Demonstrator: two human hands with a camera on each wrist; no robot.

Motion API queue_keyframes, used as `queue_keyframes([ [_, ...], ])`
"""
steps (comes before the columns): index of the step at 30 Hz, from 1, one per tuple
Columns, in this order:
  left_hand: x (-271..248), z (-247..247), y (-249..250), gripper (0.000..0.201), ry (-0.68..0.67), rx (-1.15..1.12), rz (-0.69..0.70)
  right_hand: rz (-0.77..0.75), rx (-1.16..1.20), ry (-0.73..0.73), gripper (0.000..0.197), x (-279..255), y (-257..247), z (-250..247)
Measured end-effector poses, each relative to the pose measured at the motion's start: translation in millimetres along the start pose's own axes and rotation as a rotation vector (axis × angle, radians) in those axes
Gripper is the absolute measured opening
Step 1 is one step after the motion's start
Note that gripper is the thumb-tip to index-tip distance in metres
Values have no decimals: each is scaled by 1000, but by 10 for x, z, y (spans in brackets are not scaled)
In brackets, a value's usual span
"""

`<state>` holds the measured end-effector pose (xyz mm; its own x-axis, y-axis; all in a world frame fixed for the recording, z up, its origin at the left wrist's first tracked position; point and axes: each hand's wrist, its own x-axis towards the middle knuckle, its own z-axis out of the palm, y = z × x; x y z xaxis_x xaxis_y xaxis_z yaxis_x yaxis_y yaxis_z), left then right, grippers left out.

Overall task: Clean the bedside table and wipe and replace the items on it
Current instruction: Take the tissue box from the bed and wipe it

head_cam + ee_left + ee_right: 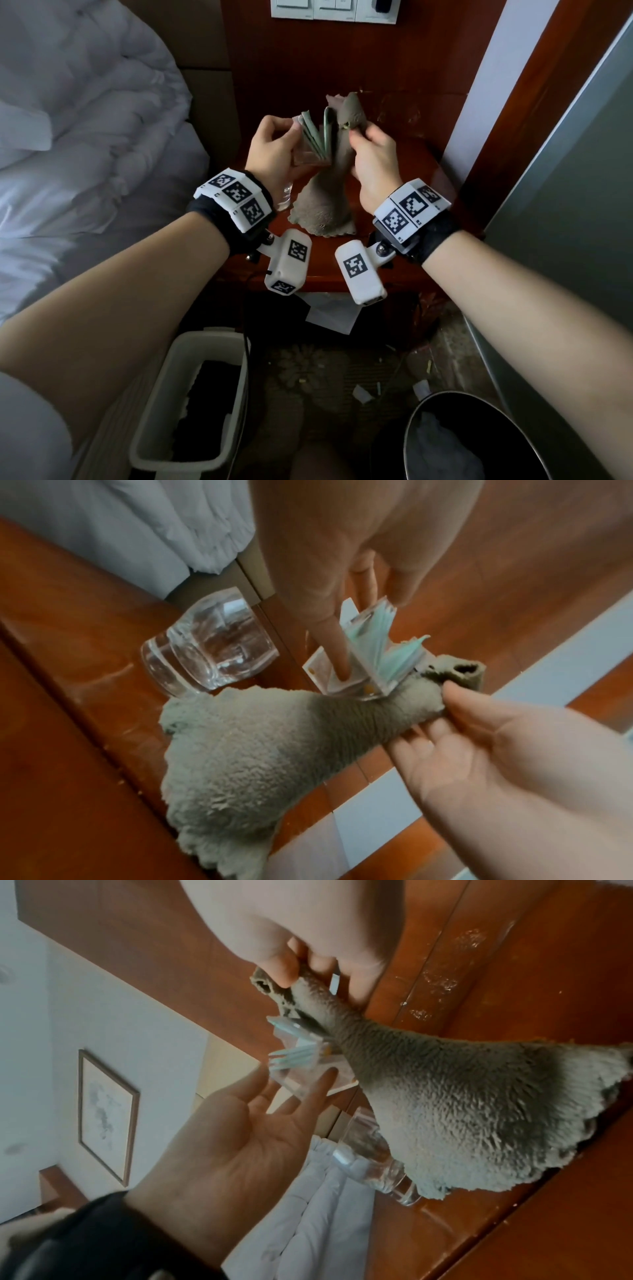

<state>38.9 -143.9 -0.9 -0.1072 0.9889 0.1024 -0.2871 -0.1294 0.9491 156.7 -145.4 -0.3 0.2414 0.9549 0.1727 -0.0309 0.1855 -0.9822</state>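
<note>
Above the wooden desk (404, 164), the left hand (274, 150) grasps a clear acrylic holder (363, 669) of green packets. The right hand (373, 157) pinches the grey cloth (325, 205), whose lower end trails onto the desk near its front edge. A glass (209, 653) stands just beside the cloth at the desk's left edge, next to the bed (85, 137).

- Right wrist band (412, 209): white panels bearing black square code markers; small edge characters beside them, one reading roughly "R2", the rest too small to read.
- Left wrist band (236, 199): like markers; edge characters illegible.
- Wall switch plate (334, 10): small print illegible.
</note>
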Motion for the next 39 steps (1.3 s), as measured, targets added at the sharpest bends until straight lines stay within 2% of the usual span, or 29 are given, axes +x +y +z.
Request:
queue_keyframes([
  [4, 38, -41, 31, 10, -41, -35, -50, 14, 33, -15, 16, 6, 36, -18],
  [9, 99, -51, -6, 17, 8, -131, -109, -17, 84, -4, 25, 3, -21, 11],
  [13, 113, -83, -13, 12, -70, -170, -185, 3, 119, -3, 25, 17, 12, 5],
  [15, 122, -118, -22, 46, -130, -99, -222, 28, 149, -11, 25, 19, 16, -25],
  [16, 100, -127, -7, 58, -158, -144, -259, 36, 164, -18, 26, 23, 14, -39],
  [19, 102, -132, 11, 46, -262, -193, -328, 52, 179, -33, 31, 20, 14, -47],
  [24, 93, -125, 20, 56, -202, -100, -265, 58, 156, -35, 29, 15, 22, -17],
  [27, 83, -82, 18, 69, -89, -117, -225, 52, 155, -24, 26, 26, 8, -12],
  [33, 72, 67, -70, 62, 74, -82, -93, 16, 103, -18, 19, 31, 57, 18],
  [39, 74, 183, -92, 71, 167, 45, 23, 4, 85, 2, 19, 26, 59, 7],
])
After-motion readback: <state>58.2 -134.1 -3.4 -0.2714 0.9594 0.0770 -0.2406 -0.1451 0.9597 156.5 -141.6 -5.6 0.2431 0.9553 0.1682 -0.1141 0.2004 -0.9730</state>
